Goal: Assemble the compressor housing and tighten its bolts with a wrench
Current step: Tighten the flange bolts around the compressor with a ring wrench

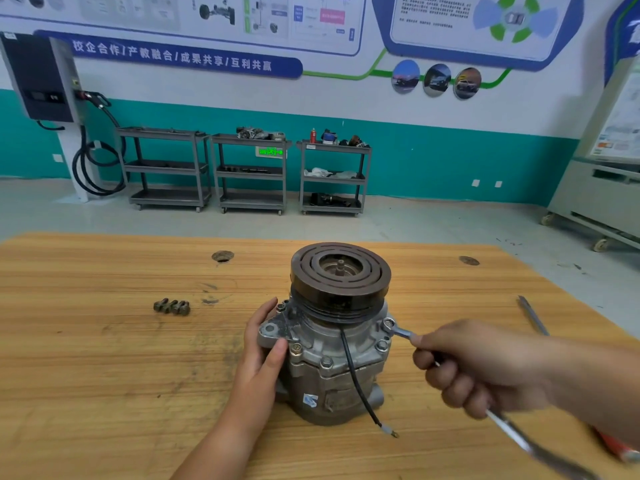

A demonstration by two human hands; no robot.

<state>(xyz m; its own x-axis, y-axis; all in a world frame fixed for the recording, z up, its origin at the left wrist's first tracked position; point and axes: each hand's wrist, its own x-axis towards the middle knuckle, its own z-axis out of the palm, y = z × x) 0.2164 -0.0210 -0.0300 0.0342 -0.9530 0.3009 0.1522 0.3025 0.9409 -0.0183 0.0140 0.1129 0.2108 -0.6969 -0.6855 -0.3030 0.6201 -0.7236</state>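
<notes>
The left hand (261, 348) grips the compressor (332, 368) by its cast mounting ear: the thumb (277, 351) lies across the front of the ear, and the fingers (268, 311) reach up behind it, nearly straight, their tips hidden by the metal. The right hand (478, 368) is closed in a fist around the shaft of a bright steel wrench (398, 330). Its ring end sits over a bolt head on the right of the housing flange, and its tail juts out below the fist, blurred.

The compressor stands upright near the middle of the wooden worktop (104, 375). Its body is dull grey cast aluminium, stained dark in places. On top is a round, dark, slotted clutch pulley (341, 282). Hex flange bolts (326, 362) sit seated along the front rim. A thin black wire (353, 372) hangs down the front to a bare terminal.

Four rusty loose bolts (172, 306) lie in a row to the left, well apart. A flat metal tool (533, 315) lies at the right, partly hidden by the forearm. A red object (614, 445) below it is cut off and unclear.
</notes>
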